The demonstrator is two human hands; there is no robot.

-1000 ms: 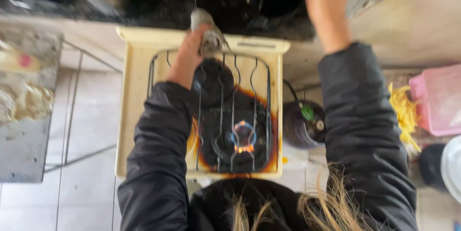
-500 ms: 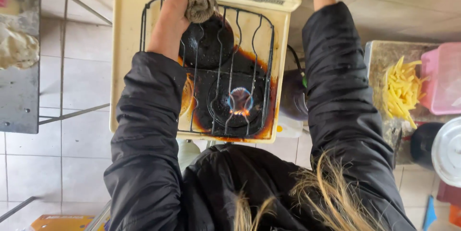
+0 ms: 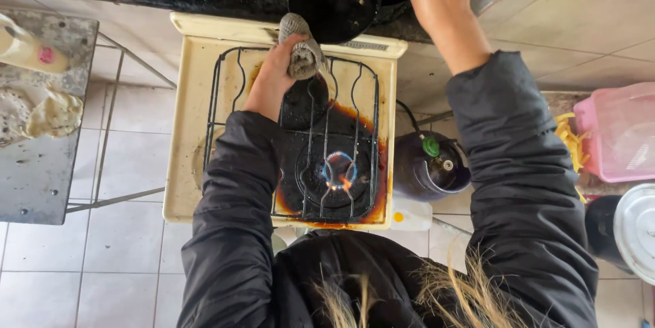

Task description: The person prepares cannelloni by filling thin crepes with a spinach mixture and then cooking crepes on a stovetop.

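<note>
Though closed, left hand [image 3: 273, 79] around cloth [image 3: 300, 52]

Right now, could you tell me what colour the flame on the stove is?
The flame is a blue ring with an orange flicker, seen in the head view.

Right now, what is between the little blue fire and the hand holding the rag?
In the head view, the unlit black burner and wire grate bars lie between the flame and the left hand gripping the grey rag.
</note>
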